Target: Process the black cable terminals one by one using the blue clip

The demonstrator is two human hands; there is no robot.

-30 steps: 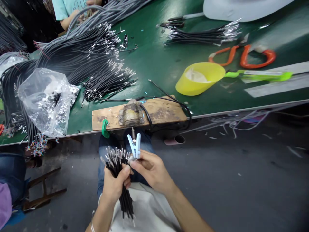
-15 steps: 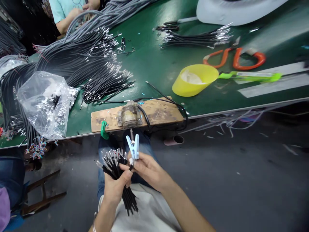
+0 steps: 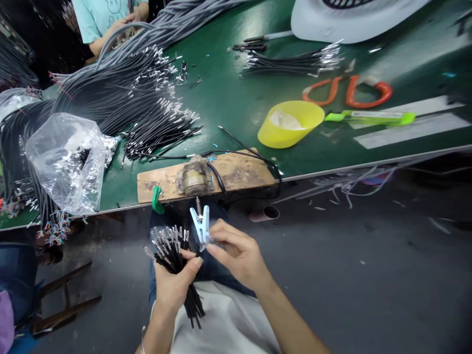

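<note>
upper right: orange-handled scissors [image 3: 350, 92], yellow container [image 3: 282, 136] on green bench [image 3: 216, 105] | lower left: wooden stool [image 3: 70, 309] | upper left: light-blue shirt [image 3: 96, 20]

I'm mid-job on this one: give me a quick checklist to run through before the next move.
1. Black cable bundle held in the left grip: ok, silvery ends up.
2. Right grip in contact with the blue clip: cannot tell; it is right beside the clip's lower end.
3. Metal shaft at rest: cannot tell from a still.
4. Green clamp at the front edge of the wooden board: ok; tightness cannot be seen.
5. Orange-handled scissors away from both hands: ok, on the table.
6. Floor free of scraps: not ok, pale scraps lie there.
</note>
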